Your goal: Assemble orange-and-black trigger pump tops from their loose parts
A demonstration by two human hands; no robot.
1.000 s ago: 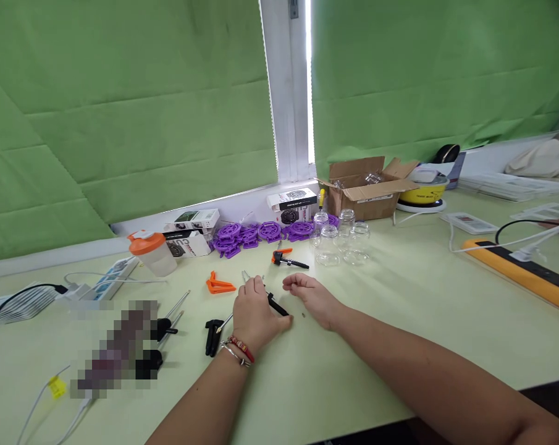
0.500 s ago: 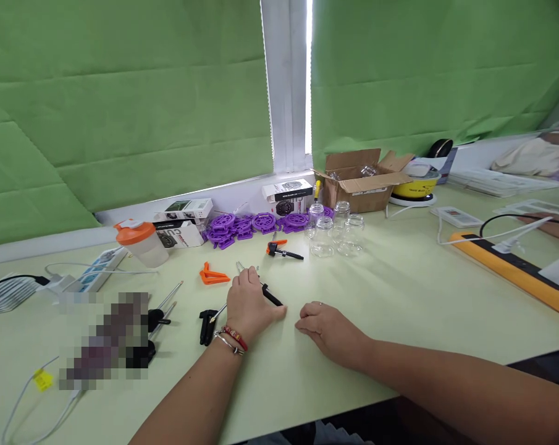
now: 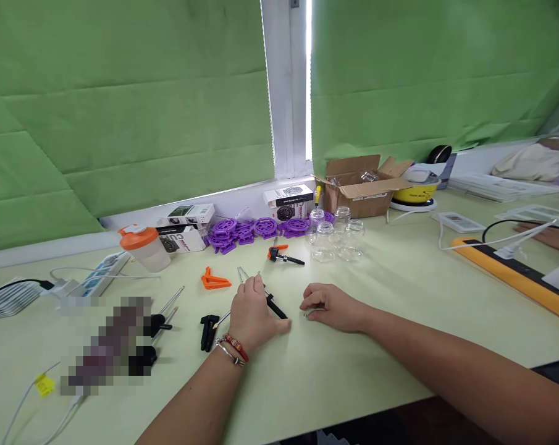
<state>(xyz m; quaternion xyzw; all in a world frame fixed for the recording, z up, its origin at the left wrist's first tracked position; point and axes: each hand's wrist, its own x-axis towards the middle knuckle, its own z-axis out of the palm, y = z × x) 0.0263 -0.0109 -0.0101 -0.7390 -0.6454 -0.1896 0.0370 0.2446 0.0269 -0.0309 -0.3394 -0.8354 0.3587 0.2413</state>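
My left hand (image 3: pixel 256 312) lies palm down on the table, fingers curled forward over a black plastic part (image 3: pixel 277 307) that sticks out beside the thumb. The fingers hide most of that part. Thin metal pins (image 3: pixel 243 272) lie just beyond the fingertips. A metal shaft (image 3: pixel 222 319) pokes out from under the left wrist side, close to two black T-shaped parts (image 3: pixel 208 332). To the right, my right hand (image 3: pixel 332 307) rests on its edge with thumb and forefinger apart. A tiny metal piece (image 3: pixel 305 315) is at its thumb tip; whether they touch I cannot tell.
Orange V-shaped parts (image 3: pixel 214 279) and an orange-and-black assembly (image 3: pixel 286 254) lie farther back. Beyond are purple plastic frames (image 3: pixel 265 227), glass jars (image 3: pixel 324 241) and a cardboard box (image 3: pixel 367 191). Screwdrivers (image 3: pixel 168 309) lie left, an orange power strip (image 3: pixel 511 266) right.
My right hand has lifted its forefinger away from the thumb, and the tiny metal piece now shows. My left hand stays over the black part. The view has tilted slightly up.
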